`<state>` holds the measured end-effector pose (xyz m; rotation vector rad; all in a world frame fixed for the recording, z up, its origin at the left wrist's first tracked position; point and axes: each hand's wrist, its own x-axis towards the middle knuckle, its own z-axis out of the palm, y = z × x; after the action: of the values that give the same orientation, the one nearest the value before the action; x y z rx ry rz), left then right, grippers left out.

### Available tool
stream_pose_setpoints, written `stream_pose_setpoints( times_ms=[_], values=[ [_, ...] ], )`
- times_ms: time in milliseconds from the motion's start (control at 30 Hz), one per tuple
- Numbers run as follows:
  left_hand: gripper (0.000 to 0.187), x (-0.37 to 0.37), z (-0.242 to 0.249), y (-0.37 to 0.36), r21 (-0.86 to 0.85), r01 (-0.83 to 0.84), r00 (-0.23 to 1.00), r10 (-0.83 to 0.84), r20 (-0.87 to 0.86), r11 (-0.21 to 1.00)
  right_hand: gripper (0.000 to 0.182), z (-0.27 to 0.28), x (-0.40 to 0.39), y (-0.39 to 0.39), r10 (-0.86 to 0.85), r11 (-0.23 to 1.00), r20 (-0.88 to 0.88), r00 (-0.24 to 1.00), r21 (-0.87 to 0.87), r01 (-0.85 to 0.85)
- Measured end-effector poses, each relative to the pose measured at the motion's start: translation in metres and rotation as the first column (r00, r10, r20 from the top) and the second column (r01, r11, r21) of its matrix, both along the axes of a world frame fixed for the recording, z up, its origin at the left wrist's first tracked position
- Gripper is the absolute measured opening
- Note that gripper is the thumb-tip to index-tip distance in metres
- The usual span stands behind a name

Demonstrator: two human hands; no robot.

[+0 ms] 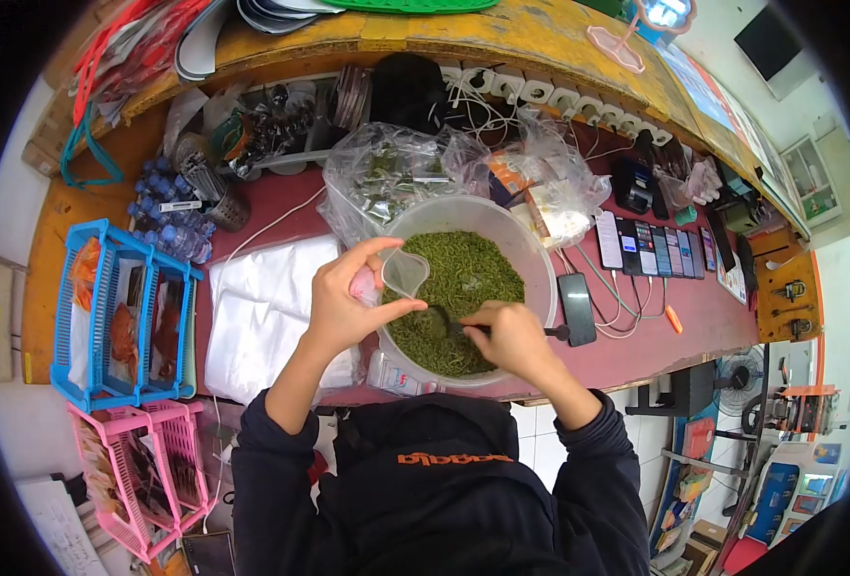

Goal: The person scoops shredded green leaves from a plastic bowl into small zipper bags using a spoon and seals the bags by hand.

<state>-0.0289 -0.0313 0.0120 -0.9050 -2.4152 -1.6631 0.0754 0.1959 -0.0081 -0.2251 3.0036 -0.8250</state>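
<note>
A large round translucent tub (542, 278) holds a heap of finely shredded dry green leaves (473, 264). At the tub's left side, my left hand (343, 298) grips a small clear plastic bag (406, 274) between thumb and fingers, its mouth spread open. Some pinkish print shows on the bag near my palm. My right hand (511, 336) is closed around the handle of a black spoon (441, 322). The spoon's bowl is down at the leaves, just below the bag, and its handle end sticks out past my right hand.
White plastic bags (271, 317) lie in a stack left of the tub. A clear bag of filled packets (396, 178) sits behind it. Several phones (651, 250) with cables line the right side. Blue baskets (122, 317) and a pink rack (146, 470) stand at left.
</note>
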Motion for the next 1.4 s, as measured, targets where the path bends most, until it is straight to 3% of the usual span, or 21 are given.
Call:
stream_pose_setpoints(
  times_ms=[67, 167, 200, 367, 433, 467, 567, 633, 767, 933, 967, 1033, 1100, 1167, 1233, 1300, 1333, 1367, 1400],
  values=[
    [0.064, -0.002, 0.001, 0.0, 0.036, 0.018, 1.0, -0.019, 0.008, 0.999, 0.012, 0.006, -0.001, 0.015, -0.079, 0.977, 0.062, 0.995, -0.196, 0.089],
    [0.063, -0.005, -0.001, 0.005, -0.031, 0.029, 0.999, -0.03, -0.024, 0.999, 0.013, 0.015, 0.005, 0.028, -0.229, 0.96, 0.053, 0.972, -0.152, 0.235],
    [0.063, -0.005, -0.003, 0.007, -0.03, 0.032, 0.999, -0.032, -0.023, 0.999, 0.012, 0.021, 0.007, 0.028, -0.267, 0.963, -0.03, 0.963, -0.04, 0.266],
    [0.06, -0.006, -0.011, 0.02, -0.055, 0.029, 0.987, -0.038, -0.155, 0.998, 0.012, 0.028, 0.015, 0.036, -0.218, 0.946, 0.02, 0.976, -0.241, 0.217],
    [0.059, -0.002, -0.01, 0.022, -0.116, 0.034, 0.995, -0.044, -0.086, 0.993, 0.011, 0.038, 0.016, 0.037, -0.219, 0.933, 0.046, 0.975, -0.284, 0.223],
    [0.058, 0.0, -0.01, 0.024, -0.177, 0.046, 0.999, -0.049, -0.015, 0.983, 0.011, 0.042, 0.017, 0.037, -0.256, 0.935, -0.017, 0.967, -0.258, 0.243],
    [0.058, 0.005, -0.009, 0.031, -0.25, 0.047, 0.999, -0.052, -0.012, 0.967, 0.011, 0.059, 0.019, 0.032, -0.339, 0.93, -0.118, 0.933, -0.192, 0.313],
    [0.058, 0.008, -0.008, 0.04, -0.25, 0.065, 0.997, -0.071, -0.016, 0.966, 0.013, 0.061, 0.019, 0.026, -0.358, 0.934, -0.375, 0.855, -0.156, 0.322],
    [0.057, 0.012, -0.007, 0.054, -0.187, 0.107, 0.991, -0.119, -0.054, 0.977, 0.016, 0.056, 0.018, 0.014, -0.184, 0.947, -0.627, 0.757, 0.093, 0.307],
    [0.056, 0.014, -0.007, 0.05, -0.246, 0.027, 0.997, -0.044, -0.063, 0.969, 0.013, 0.065, 0.022, 0.023, -0.284, 0.913, -0.608, 0.741, 0.065, 0.403],
    [0.056, 0.015, -0.009, 0.048, -0.262, -0.017, 0.997, -0.004, -0.08, 0.965, 0.013, 0.069, 0.023, 0.027, -0.282, 0.914, -0.608, 0.742, 0.064, 0.4],
    [0.056, 0.02, -0.014, 0.049, -0.257, -0.086, 0.989, 0.051, -0.141, 0.963, 0.014, 0.076, 0.025, 0.032, -0.296, 0.949, -0.292, 0.909, 0.018, 0.315],
    [0.055, 0.027, -0.015, 0.054, -0.245, -0.148, 0.974, 0.098, -0.203, 0.958, 0.016, 0.063, 0.006, 0.015, -0.177, 0.982, -0.311, 0.934, -0.117, 0.147],
    [0.056, 0.036, -0.013, 0.06, -0.221, -0.173, 0.95, 0.104, -0.293, 0.96, 0.017, 0.036, -0.014, -0.001, -0.039, 0.992, -0.329, 0.943, -0.129, -0.004],
    [0.059, 0.033, -0.005, 0.055, -0.228, -0.171, 0.96, 0.11, -0.257, 0.959, 0.016, 0.025, -0.019, -0.003, -0.064, 0.992, -0.345, 0.937, -0.123, 0.022],
    [0.053, 0.016, -0.005, 0.035, -0.181, 0.004, 0.995, -0.022, -0.1, 0.983, 0.016, 0.025, -0.016, 0.006, 0.005, 0.984, -0.329, 0.944, -0.169, -0.064],
    [0.034, 0.003, -0.012, 0.03, -0.083, 0.178, 0.979, -0.185, -0.086, 0.981, 0.017, 0.026, -0.013, 0.01, 0.061, 0.968, -0.316, 0.947, -0.211, -0.133],
    [0.034, -0.001, -0.018, 0.027, -0.082, 0.181, 0.978, -0.188, -0.088, 0.98, 0.017, 0.029, -0.011, 0.008, 0.058, 0.969, -0.317, 0.947, -0.209, -0.13],
    [0.026, -0.004, -0.017, 0.026, 0.02, 0.317, 0.943, -0.317, 0.104, 0.948, 0.016, 0.033, -0.008, 0.005, -0.009, 0.954, -0.328, 0.945, -0.287, -0.091]
  ],
)
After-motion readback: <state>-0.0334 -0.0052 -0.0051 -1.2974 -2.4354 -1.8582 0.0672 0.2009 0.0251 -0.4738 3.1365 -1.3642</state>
